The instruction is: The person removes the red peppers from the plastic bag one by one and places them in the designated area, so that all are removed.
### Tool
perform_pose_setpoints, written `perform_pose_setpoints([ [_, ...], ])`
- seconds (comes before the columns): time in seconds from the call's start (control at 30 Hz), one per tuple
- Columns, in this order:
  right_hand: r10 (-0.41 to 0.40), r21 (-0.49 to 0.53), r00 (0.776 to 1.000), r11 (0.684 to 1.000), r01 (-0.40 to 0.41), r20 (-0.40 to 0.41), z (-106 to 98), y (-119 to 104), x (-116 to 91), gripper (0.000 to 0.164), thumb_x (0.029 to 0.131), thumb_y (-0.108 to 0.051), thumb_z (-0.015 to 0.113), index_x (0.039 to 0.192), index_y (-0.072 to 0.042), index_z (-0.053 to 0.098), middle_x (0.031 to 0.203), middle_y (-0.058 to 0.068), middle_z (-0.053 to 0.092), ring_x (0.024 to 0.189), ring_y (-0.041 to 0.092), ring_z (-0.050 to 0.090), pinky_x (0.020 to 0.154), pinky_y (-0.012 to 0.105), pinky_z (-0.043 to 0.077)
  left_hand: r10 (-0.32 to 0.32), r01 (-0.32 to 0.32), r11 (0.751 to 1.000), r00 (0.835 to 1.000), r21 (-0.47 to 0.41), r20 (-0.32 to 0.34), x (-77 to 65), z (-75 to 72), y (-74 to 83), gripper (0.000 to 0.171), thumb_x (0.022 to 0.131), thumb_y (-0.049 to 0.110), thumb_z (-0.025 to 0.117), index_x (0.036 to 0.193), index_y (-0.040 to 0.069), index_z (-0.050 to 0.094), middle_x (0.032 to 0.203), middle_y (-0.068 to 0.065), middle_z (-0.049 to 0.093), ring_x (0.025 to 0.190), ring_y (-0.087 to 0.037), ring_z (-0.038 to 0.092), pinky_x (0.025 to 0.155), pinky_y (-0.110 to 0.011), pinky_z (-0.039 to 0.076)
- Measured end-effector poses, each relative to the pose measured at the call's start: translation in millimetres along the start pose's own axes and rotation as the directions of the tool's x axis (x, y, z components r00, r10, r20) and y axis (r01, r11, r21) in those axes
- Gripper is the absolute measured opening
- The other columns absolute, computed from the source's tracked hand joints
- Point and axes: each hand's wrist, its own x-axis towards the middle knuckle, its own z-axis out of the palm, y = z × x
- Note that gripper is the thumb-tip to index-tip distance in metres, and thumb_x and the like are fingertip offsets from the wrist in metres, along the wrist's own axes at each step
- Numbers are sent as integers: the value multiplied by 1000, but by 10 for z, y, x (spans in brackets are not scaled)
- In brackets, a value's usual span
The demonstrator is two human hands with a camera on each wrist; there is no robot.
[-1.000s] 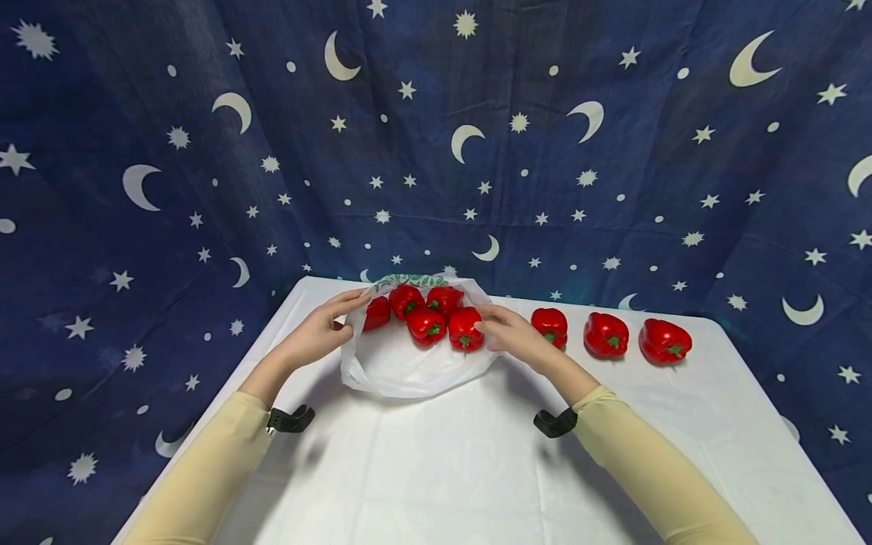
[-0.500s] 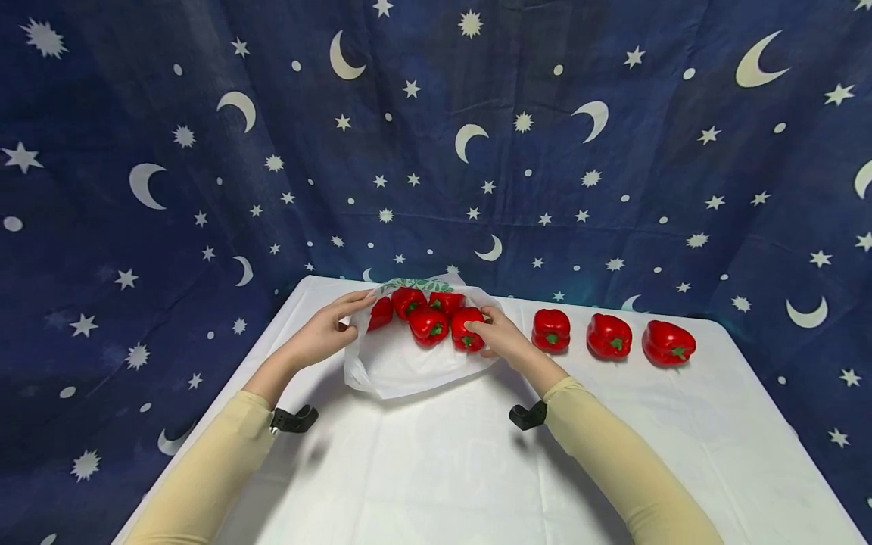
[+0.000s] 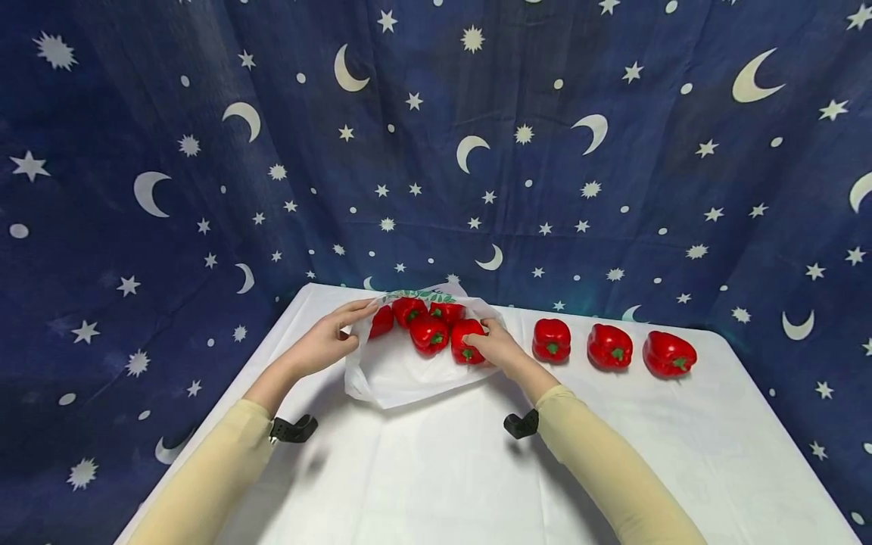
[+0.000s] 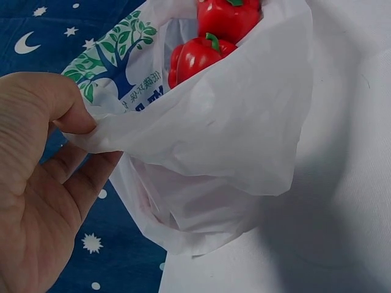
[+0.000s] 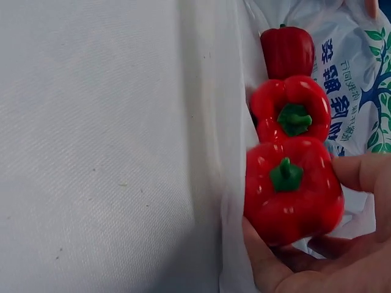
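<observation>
A white plastic bag (image 3: 409,382) with a green tree print lies open on the table, several red bell peppers (image 3: 429,334) inside it. My left hand (image 4: 46,165) pinches the bag's rim between thumb and fingers, lifting that edge. At the bag's right side, my right hand (image 3: 500,347) grips the nearest bell pepper (image 5: 293,195). In the right wrist view, the thumb lies on one side of that pepper and the fingers curl under the other. Part of the leftmost bell pepper (image 3: 381,322) is hidden behind the bag's edge.
Three more red bell peppers stand in a row to the right: one near the bag (image 3: 551,341), a middle one (image 3: 609,347) and a far one (image 3: 669,354). A white cloth covers the table (image 3: 436,484). A dark blue star-and-moon curtain (image 3: 436,151) hangs behind.
My right hand has moved left from the bag's right rim onto the rightmost pepper inside and taken hold of it. My left hand stays at the bag's left rim.
</observation>
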Motion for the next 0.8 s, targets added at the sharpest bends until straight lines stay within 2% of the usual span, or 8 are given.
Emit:
perform_pose_setpoints([
  [0.13,14,-1,998,1000,-14,55,-1,22,-53,81,93,-28,67,159,-1,28,154,24,39,127,37,48,84,40,58,10,-10,1000,1000,1,-4,-4,16,-11,67,91,-6,50,154,17,49,161,-1,37,124,-23,45,69,-28,45],
  [0.27,13,7,994,1000,-14,112,-6,28,-76,82,92,-28,71,159,-5,30,149,23,41,124,36,50,80,39,58,25,-25,1000,1000,-1,-17,9,34,-9,67,90,-9,50,154,13,49,161,-4,38,121,-25,45,66,-26,41],
  [0.47,0,61,983,998,-11,181,-54,17,-99,89,87,-26,74,161,-8,27,152,22,38,123,35,50,81,42,58,39,-39,999,999,4,-14,6,27,-15,68,90,-9,50,154,15,49,161,-1,39,122,-23,45,68,-27,42],
  [0.63,-5,82,979,997,-12,204,-105,37,-72,97,80,-19,77,162,-12,26,156,20,32,121,32,50,82,40,58,36,-36,999,999,7,-19,-4,25,-5,69,89,-8,50,154,16,50,160,-2,39,121,-23,45,69,-27,43],
  [0.8,-16,101,973,995,-8,229,-131,69,-44,96,80,-15,75,162,-12,26,158,21,29,120,32,52,82,41,58,32,-32,999,999,6,-21,-2,31,-9,68,90,-8,50,154,17,50,160,-1,39,121,-23,45,69,-27,43],
])
